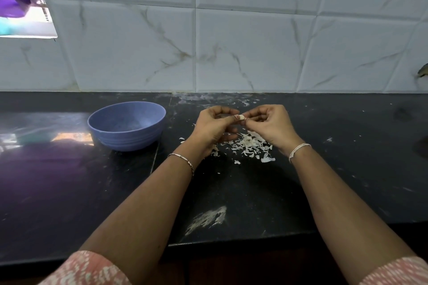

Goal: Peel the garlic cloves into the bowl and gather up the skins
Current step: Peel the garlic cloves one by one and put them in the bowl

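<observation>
A small pale garlic clove [241, 118] is held between both hands above the black counter. My left hand [214, 126] pinches it with thumb and curled fingers. My right hand [268, 122] pinches its other end with its fingertips. Below the hands lies a heap of white garlic skins [250, 144] on the counter. A blue bowl [127, 126] stands upright to the left of my left hand; its inside is mostly hidden from this angle.
The black stone counter [335, 169] runs to a white tiled wall [231, 41] at the back. Loose skin flakes lie near the wall [231, 102]. A white smear [208, 217] marks the counter near its front edge.
</observation>
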